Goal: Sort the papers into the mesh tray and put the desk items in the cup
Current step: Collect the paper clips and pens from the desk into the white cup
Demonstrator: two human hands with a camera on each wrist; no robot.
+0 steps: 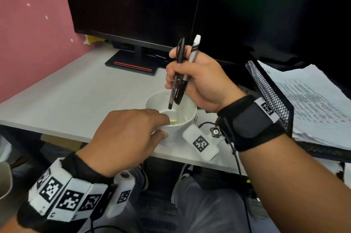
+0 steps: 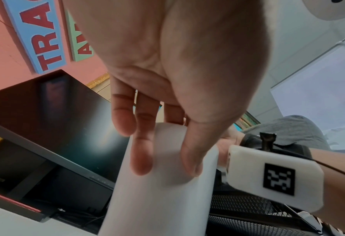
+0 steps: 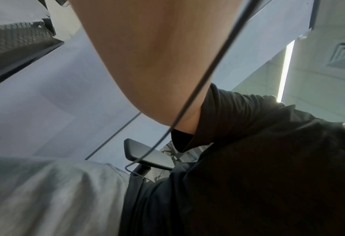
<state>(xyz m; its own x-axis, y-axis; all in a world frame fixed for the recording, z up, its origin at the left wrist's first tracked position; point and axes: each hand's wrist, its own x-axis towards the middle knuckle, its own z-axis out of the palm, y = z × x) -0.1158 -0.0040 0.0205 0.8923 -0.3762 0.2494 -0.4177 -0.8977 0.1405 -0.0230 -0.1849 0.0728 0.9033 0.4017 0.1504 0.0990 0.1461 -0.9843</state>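
A white cup [image 1: 187,111] stands near the desk's front edge, with yellow-green paper clips [image 1: 174,122] on its bottom. My left hand [image 1: 131,135] grips the cup's near side; in the left wrist view the fingers [image 2: 141,153] and thumb wrap its white wall [image 2: 163,199]. My right hand [image 1: 193,78] holds a bunch of pens [image 1: 180,73] upright over the cup, their lower tips just inside the rim. A black mesh tray [image 1: 266,84] at the right holds a stack of printed papers [image 1: 313,103]. The right wrist view shows only my forearm and torso.
Two dark monitors [image 1: 133,4] stand behind the cup, with a black stand base [image 1: 133,65] on the white desk [image 1: 66,96]. A single paper clip [image 1: 196,118] lies on the desk just right of the cup. A pink wall [image 1: 28,33] is at the left.
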